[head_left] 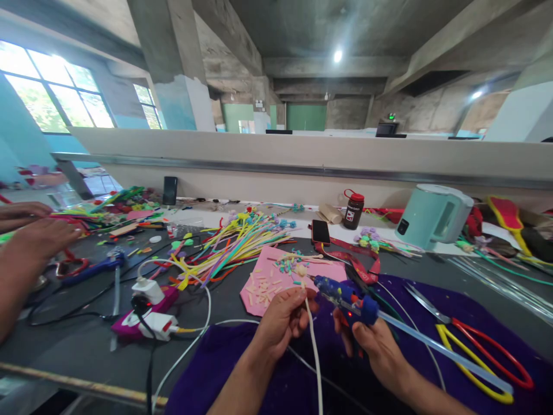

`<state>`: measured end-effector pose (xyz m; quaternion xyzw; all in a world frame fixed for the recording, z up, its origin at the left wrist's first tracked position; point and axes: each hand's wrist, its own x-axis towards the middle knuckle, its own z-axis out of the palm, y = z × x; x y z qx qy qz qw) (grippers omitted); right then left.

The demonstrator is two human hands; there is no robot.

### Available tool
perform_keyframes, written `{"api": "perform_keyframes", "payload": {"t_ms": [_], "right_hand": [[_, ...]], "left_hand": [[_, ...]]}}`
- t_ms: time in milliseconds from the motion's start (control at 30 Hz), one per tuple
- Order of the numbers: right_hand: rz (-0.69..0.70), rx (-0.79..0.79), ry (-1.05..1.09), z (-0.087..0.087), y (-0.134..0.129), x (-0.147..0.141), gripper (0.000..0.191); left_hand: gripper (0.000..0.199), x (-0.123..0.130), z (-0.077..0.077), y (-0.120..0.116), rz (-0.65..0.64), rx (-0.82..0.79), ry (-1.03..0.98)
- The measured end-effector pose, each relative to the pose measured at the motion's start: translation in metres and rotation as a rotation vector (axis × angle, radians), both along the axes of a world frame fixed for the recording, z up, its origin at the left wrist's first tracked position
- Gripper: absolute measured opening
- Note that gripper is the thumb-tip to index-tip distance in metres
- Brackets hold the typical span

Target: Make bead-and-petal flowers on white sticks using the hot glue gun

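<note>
Evidently midway: cream stem [314, 346] and glue gun [348, 301] in hand

Head view: the left hand [280, 317] pinches the cream stem below its pale tip cluster [301, 270]; the right hand [375, 340] grips the glue gun, nozzle near that cluster. The tip appears partly built. Loose cream pieces [262, 288] lie unattached on the pink sheet [332, 269]; beyond, bundled coloured stems [235, 248] include some apparently finished.

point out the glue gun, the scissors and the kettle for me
Blue plastic glue gun [343, 295]: head view, on its body.
Metal scissors with red and yellow handles [444, 317]: head view, blades beside the handles.
Pale green, jug-shaped kettle [418, 220]: head view, side wall.
</note>
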<state>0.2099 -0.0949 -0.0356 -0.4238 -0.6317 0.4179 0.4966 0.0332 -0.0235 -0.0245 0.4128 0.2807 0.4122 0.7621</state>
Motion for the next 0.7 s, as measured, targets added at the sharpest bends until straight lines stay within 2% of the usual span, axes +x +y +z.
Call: {"api": "perform_keyframes", "payload": {"t_ms": [233,700], "right_hand": [[-0.03,-0.025,-0.066,-0.007,-0.001,0.001,0.041],[-0.085,-0.045,-0.148,-0.011,0.001,0.001,0.048]], "left_hand": [[0.027,0.002,0.0,-0.002,0.026,0.008,0.063],[0.028,0.002,0.0,-0.002,0.029,0.014,0.058]]}}
